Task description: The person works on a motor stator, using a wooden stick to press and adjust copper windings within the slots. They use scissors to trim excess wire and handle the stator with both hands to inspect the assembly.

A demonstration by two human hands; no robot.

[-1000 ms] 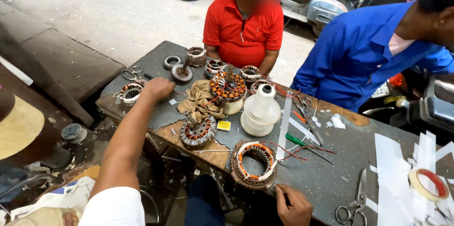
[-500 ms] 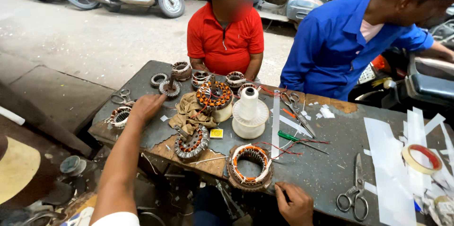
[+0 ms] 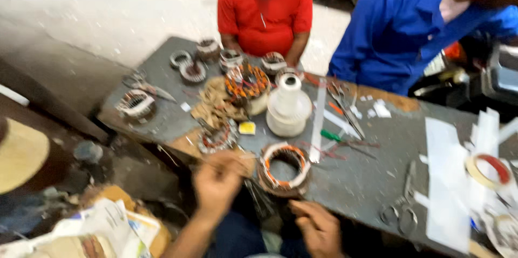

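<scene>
Pulled back, left hand [image 3: 217,181] nears wound stator ring [image 3: 284,168]; right hand [image 3: 318,226] below.

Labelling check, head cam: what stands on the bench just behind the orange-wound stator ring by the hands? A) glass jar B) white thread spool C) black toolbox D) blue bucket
B: a white thread spool stands upright just beyond the stator ring, which lies at the bench edge between the left hand and right hand.

Open grey tabletop [image 3: 372,174] right of the copper-wound ring stator [image 3: 284,167]; blocked behind by white thread cone [image 3: 288,106] and 2 seated people.
</scene>
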